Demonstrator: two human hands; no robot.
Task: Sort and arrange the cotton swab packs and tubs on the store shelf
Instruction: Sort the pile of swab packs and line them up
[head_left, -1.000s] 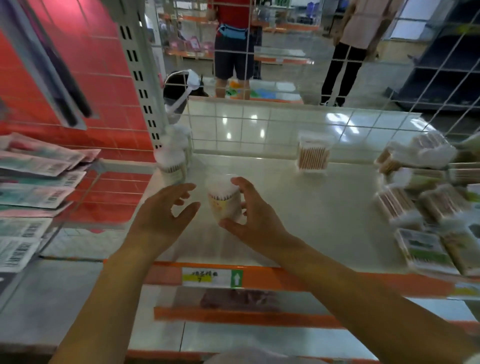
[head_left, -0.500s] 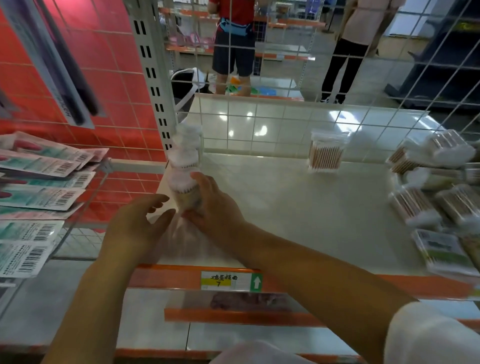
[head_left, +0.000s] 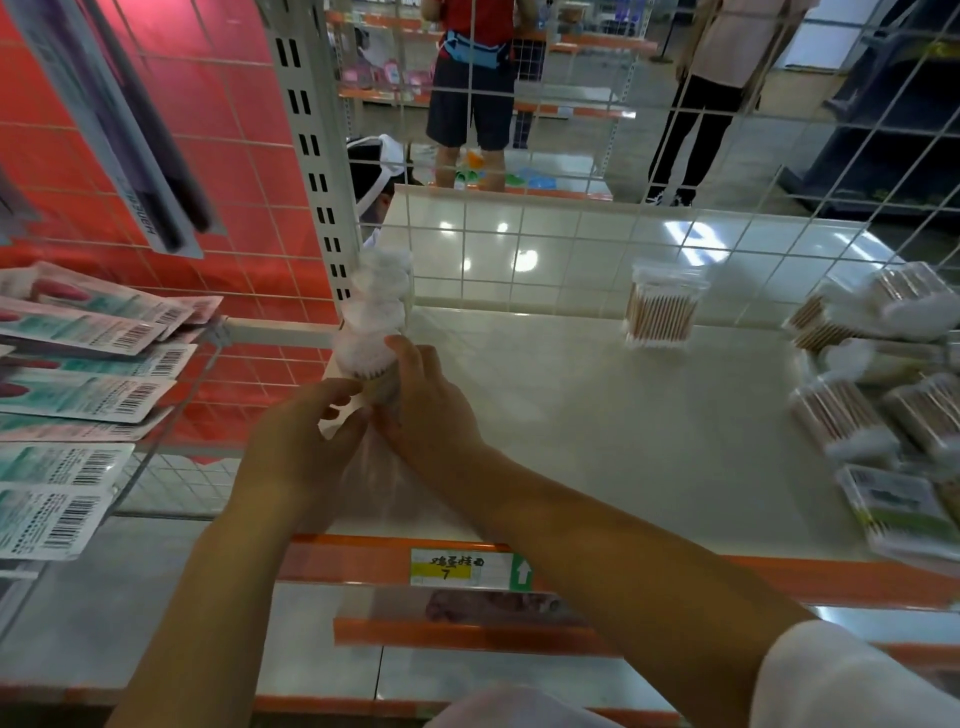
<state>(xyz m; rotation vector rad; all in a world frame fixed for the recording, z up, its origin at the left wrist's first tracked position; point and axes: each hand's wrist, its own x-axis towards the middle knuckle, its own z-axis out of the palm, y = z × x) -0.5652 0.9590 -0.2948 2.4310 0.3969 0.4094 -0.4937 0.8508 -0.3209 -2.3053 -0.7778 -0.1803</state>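
Observation:
A row of round cotton swab tubs (head_left: 382, 291) runs along the left edge of the white shelf (head_left: 597, 426), by the upright post. My right hand (head_left: 426, 400) grips the nearest tub (head_left: 361, 353) from its right side. My left hand (head_left: 306, 441) touches that tub's base from the left, fingers loosely curved. One square pack of wooden swabs (head_left: 660, 312) stands alone at the back. A heap of swab packs (head_left: 883, 384) lies at the right edge of the shelf.
A wire grid backs the shelf. Carded packets with barcodes (head_left: 78, 395) lie on a wire rack to the left. An orange shelf edge carries a yellow price label (head_left: 449, 569). Two persons stand in the aisle beyond the grid.
My right hand carried the tub from the shelf's middle-left to the left edge and set it in front of the other tubs. My left hand closed in on its base.

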